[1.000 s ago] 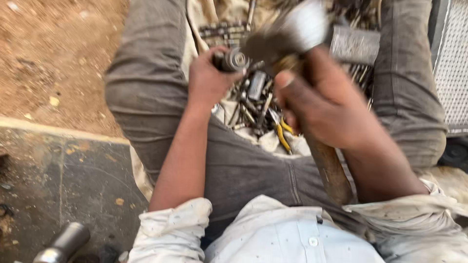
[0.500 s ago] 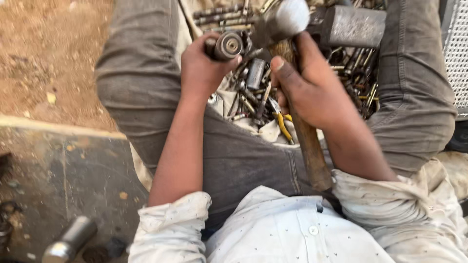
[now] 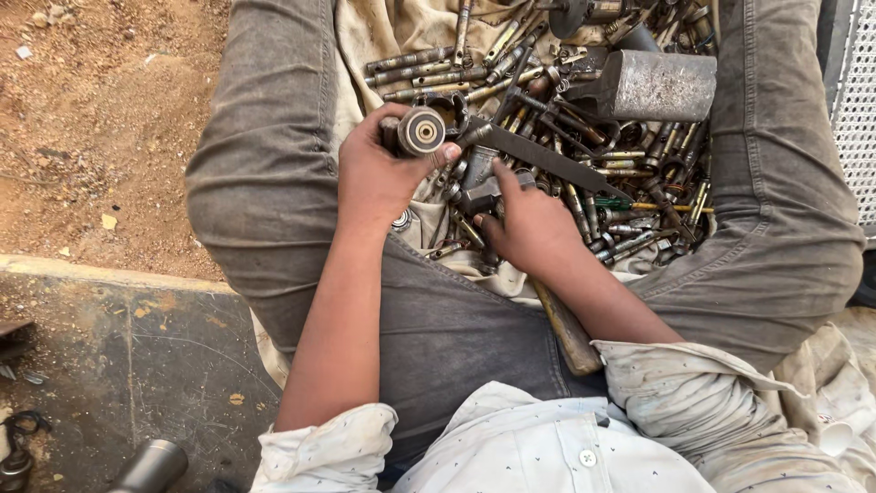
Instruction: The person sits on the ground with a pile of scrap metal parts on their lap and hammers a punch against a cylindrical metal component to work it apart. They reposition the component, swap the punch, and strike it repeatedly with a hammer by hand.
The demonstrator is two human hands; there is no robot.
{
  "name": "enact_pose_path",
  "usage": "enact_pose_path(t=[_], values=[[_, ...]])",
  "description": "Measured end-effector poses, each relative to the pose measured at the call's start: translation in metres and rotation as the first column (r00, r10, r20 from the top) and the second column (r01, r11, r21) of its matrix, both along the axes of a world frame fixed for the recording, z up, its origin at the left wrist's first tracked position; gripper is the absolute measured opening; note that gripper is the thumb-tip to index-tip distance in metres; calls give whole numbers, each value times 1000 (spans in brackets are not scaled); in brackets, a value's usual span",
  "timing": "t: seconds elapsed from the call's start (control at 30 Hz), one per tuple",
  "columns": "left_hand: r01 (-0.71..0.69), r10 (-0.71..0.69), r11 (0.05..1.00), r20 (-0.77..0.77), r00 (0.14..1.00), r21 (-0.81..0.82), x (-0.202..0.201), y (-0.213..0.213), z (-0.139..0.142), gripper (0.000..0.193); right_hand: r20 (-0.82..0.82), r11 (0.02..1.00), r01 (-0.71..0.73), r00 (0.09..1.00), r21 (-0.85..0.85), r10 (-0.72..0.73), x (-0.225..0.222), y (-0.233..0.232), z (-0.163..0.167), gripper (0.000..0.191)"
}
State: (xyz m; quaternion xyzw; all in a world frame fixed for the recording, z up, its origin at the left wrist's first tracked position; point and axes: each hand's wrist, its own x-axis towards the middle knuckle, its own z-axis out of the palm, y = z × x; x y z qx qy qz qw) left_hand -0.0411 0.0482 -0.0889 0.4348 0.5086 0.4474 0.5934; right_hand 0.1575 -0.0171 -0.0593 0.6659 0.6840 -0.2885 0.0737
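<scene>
Both hands work the scrap pile: left hand (image 3: 379, 178) grip pinches a round bearing (image 3: 422, 131); right hand (image 3: 529, 224) clasps a hammer (image 3: 566, 333).

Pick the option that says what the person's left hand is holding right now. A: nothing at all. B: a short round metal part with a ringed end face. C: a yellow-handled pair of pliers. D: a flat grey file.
B: the left hand wraps around a short round metal part, its ringed circular end facing the camera, above the pile of tools.
</scene>
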Motion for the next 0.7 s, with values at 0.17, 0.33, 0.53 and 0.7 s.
enact_pose_path(t=[0.17, 0.33, 0.53, 0.7], values=[[33, -34, 997, 4, 999, 64, -1, -5, 6, 40, -221, 882, -76, 955, 465, 199, -8, 24, 12, 80], [20, -28, 996, 95, 995, 82, -7, -5, 19, 52, -681, 905, 125, 702, 406, 208, -47, 51, -18, 67], [-135, 88, 972, 236, 968, 190, -27, -1, 54, 49, -733, 932, 155, 664, 327, 147, -55, 60, -41, 41], [-188, -17, 936, 570, 821, 298, -17, 7, 70, 34, -712, 907, 165, 679, 388, 182, -48, 64, -36, 37]])
